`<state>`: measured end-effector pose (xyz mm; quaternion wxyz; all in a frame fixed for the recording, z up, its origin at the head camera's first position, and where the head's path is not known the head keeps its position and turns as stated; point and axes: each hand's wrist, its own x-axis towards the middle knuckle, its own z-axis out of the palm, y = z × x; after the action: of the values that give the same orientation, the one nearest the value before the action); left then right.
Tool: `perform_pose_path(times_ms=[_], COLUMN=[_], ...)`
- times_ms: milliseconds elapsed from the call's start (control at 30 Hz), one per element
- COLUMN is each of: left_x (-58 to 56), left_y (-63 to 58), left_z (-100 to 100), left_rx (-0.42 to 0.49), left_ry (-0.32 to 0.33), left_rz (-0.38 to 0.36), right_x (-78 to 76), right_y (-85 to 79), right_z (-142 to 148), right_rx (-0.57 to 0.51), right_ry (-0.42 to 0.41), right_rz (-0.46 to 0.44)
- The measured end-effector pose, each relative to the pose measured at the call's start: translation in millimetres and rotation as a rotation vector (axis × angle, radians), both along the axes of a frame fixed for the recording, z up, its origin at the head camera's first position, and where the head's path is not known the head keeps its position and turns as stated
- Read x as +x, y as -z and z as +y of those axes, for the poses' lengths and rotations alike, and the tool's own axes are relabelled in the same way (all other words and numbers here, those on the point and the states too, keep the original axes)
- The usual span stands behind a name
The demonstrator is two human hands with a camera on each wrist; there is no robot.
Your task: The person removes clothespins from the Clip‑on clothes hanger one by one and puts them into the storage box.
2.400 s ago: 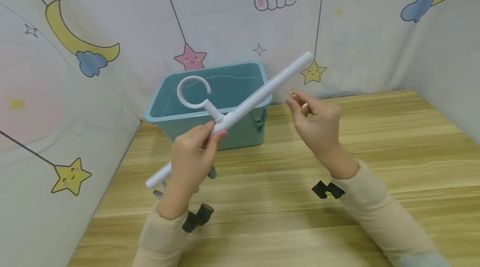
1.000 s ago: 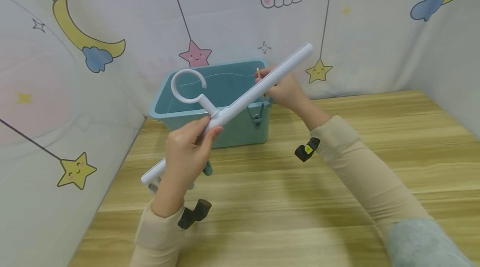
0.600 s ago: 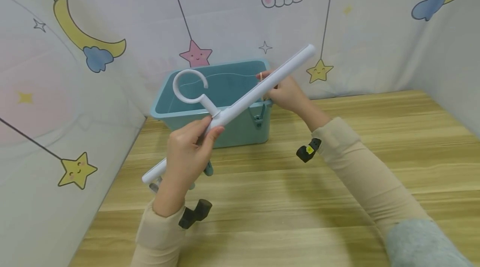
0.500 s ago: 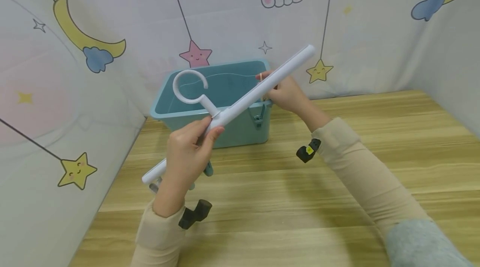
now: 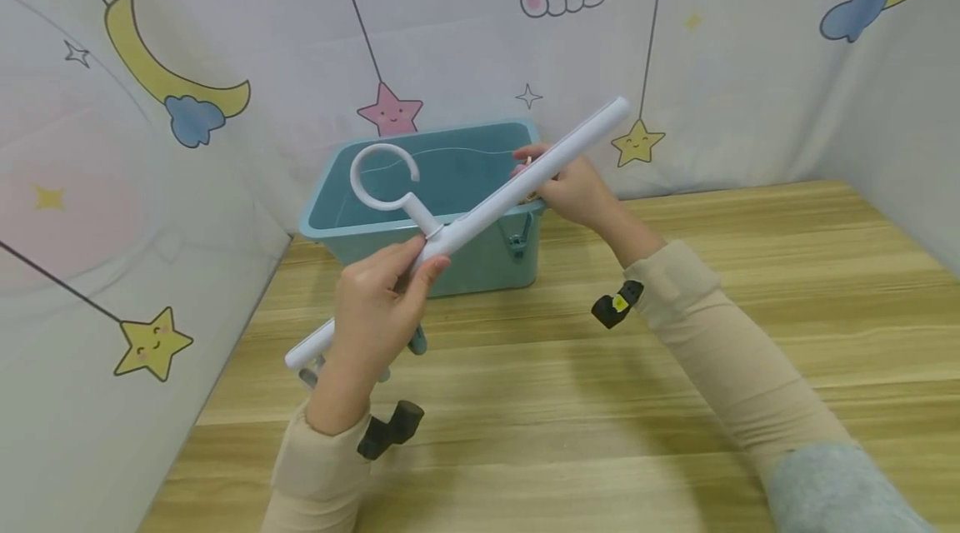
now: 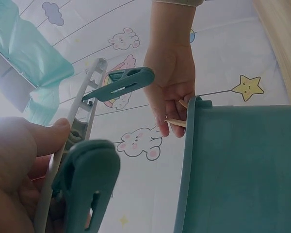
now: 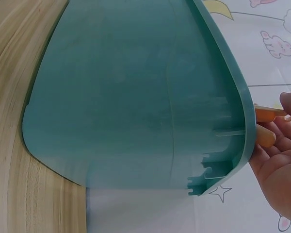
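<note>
My left hand (image 5: 371, 308) grips a white clothes hanger (image 5: 517, 193) near its middle, thumb in front. The bar slants up to the right, with its round hook above the grip. Teal clips (image 6: 128, 82) hang from the underside, as the left wrist view shows. Behind the raised end, my right hand (image 5: 579, 193) is at the right rim of a teal bin (image 5: 480, 258). It pinches a small wooden clip (image 7: 266, 136), whose prongs show close by the rim in both wrist views. The hanger bar partly hides these fingers in the head view.
The bin stands at the back of a wood-grain table (image 5: 675, 400). A white cloth (image 5: 465, 33) printed with moons, stars and animals hangs behind and along the sides. A dark teal latch piece (image 5: 517, 243) sits on the bin's right front corner.
From the right of the bin, my right hand has moved left to its rim, behind the hanger. In the last half second it shifts slightly and a pink bit shows by its fingers.
</note>
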<state>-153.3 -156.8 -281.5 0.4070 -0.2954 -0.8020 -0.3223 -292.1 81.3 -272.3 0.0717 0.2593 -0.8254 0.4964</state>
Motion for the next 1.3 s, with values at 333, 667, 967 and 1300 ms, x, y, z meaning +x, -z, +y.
perform_pose_path(times_ms=[333,667,967,1300], left_x=[-0.2,-1.0,-1.2,-2.3], left_y=[1.8,2.9,4.3,5.2], left_z=[1,2,2,3], left_rx=[-0.029,-0.02,-0.019,-0.014], left_ry=[-0.012,0.008,0.01,0.021], left_rz=[-0.025,-0.015,-0.011,0.002], right_x=[5.2,20.8,47.1,69.4], right_y=[0.9,3.1,3.6,5.1], right_z=[3,15,34,43], right_rx=[-0.073,-0.112,-0.203,-0.336], right_ry=[-0.027,-0.032,-0.156,-0.306], right_rz=[-0.028,-0.01,0.036,0.106])
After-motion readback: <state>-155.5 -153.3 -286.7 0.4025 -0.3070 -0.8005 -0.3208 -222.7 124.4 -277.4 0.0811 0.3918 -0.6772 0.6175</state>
